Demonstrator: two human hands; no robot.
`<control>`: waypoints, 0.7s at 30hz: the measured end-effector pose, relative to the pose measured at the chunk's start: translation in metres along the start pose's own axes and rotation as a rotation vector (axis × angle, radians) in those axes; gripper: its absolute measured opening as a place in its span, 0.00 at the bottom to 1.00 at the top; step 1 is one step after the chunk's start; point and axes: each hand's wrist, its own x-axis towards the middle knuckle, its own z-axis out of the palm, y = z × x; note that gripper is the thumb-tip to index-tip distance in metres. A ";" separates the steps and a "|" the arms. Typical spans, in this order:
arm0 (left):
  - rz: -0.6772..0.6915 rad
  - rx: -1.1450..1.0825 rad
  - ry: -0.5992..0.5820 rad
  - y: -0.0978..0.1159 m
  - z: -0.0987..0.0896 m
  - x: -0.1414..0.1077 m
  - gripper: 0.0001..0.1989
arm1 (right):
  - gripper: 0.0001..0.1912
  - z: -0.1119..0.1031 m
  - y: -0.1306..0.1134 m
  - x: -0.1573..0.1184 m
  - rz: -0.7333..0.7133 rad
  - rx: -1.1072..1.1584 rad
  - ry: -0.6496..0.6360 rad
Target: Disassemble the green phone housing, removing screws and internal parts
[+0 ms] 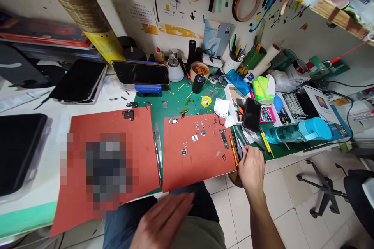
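Workbench with red mats, tiled floor below.

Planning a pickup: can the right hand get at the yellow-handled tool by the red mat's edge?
Probably yes: the right hand sits just beside the yellow-handled tool, with only a slim dark tool between them.

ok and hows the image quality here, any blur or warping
In the head view, the left hand is motion-blurred while the right hand is sharper; a pixelated block covers part of the left red mat; wide-angle distortion bends the bench edges and makes the spray can lean; the lighting looks soft, without harsh glare.
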 end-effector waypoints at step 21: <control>0.291 0.017 -0.142 0.023 0.117 0.180 0.21 | 0.27 0.001 0.017 0.010 0.172 0.445 -0.074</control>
